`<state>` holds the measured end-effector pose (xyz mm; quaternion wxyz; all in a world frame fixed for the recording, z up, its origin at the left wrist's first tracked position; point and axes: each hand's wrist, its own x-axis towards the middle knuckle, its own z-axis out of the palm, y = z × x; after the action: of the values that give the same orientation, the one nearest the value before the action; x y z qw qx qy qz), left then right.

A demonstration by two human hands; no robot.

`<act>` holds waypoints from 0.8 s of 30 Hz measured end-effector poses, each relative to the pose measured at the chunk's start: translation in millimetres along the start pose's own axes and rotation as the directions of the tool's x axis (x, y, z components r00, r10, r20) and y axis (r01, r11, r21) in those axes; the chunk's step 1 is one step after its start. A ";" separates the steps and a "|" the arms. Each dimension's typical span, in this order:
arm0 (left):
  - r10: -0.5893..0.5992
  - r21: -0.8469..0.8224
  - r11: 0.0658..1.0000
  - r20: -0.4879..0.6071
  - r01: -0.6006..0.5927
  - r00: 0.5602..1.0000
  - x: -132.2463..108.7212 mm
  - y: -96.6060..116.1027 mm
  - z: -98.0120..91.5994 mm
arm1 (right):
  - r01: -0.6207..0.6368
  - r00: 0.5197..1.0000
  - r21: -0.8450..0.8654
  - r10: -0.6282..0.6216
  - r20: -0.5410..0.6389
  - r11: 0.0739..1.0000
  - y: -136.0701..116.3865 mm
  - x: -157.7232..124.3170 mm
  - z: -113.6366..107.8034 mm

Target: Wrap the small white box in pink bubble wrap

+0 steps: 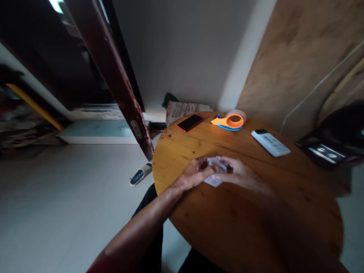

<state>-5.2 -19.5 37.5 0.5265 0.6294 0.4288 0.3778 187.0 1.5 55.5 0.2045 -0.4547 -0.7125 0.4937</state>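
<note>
Both hands meet over the near middle of the round wooden table (176, 155). Between them is a small whitish, crumpled, paper-like piece (213, 182) with faint pinkish marks. My left hand (195, 174) grips it from the left, thumb laid across the top. From the right, my right hand (237, 172) closes its fingers and thumb around the other side. Blur and the fingers hide much of the piece, so its exact kind cannot be made out. Beyond the hands lies an orange and blue tape dispenser (224, 122).
A red-edged phone (190, 123) lies at the table's far left, a white flat device (270, 143) at the right. Behind the table sits a printed sack (182, 109). A dark door edge (113, 64) rises at left, with a shoe (140, 175) on the floor nearby.
</note>
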 end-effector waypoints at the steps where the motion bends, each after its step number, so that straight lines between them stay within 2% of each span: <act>1: 0.017 -0.087 0.996 0.041 -0.014 0.999 0.8 0.0 -1.0 | -0.009 1.000 0.059 0.008 0.021 0.998 3.5 1.5 -1.3; 2: 0.032 -0.158 0.987 0.096 -0.017 0.995 1.9 -0.8 -1.8 | -0.014 0.999 0.108 0.010 0.035 0.994 6.9 3.0 -2.6; 5: 0.004 -0.346 0.937 0.154 0.050 0.988 5.8 -6.6 -2.0 | -0.042 0.998 0.133 0.036 0.045 0.990 13.9 5.7 -5.5; 8: -0.043 -0.435 0.894 0.154 0.106 0.987 8.7 -13.0 0.1 | -0.047 0.998 0.123 0.042 0.040 0.991 15.5 5.2 -6.6; 14: -0.085 -0.514 0.848 0.103 0.126 0.991 12.2 -17.9 2.8 | -0.004 1.000 0.188 0.002 0.009 0.982 10.1 1.1 -5.1; 18: -0.099 -0.536 0.837 0.053 0.112 0.994 13.6 -18.4 3.4 | 0.027 0.993 0.078 -0.018 -0.114 0.997 6.6 0.4 2.9; 21: -0.099 -0.546 0.829 0.072 0.122 0.993 13.7 -18.4 3.5 | 0.062 0.981 -0.032 -0.067 -0.182 0.998 5.3 -1.0 7.8; 24: -0.114 -0.578 0.804 0.084 0.142 0.990 14.0 -18.7 3.9 | 0.087 0.971 -0.085 -0.103 -0.216 0.993 2.2 -4.5 3.2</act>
<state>0.6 -6.2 18.7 0.7277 0.4161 0.3219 0.4401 187.9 -3.7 52.8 0.2885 -0.4793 -0.7244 0.4028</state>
